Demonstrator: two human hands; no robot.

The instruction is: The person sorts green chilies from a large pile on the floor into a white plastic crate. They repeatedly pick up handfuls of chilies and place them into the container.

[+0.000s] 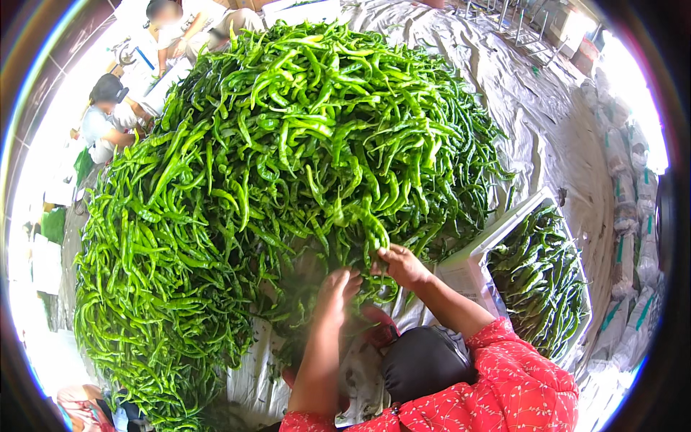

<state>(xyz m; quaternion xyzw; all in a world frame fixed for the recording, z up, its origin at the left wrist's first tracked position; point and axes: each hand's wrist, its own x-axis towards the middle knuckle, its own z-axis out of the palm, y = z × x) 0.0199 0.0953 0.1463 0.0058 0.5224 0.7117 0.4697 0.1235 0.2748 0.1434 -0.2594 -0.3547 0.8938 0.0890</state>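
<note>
A big heap of long green chili peppers (302,129) spreads in front of me and to the left. At the heap's near edge, my right hand (404,265) pinches a few green chili peppers (375,229) between thumb and fingers. Just left of it, my left hand (339,291) is raised over the lower peppers, its fingers bent. It is motion-blurred, and I cannot tell whether anything is in it. Beside my right forearm stands a white box (468,264), its outer side bearing writing, filled with green chili peppers (540,281) lying roughly side by side.
A wrinkled pale sheet (523,119) covers the floor. Stuffed clear plastic bags (626,216) line the right side. Two people, one person (110,116) and another person (183,32), sit past the heap at upper left. A rounded black fabric shape (426,364) lies between my arms.
</note>
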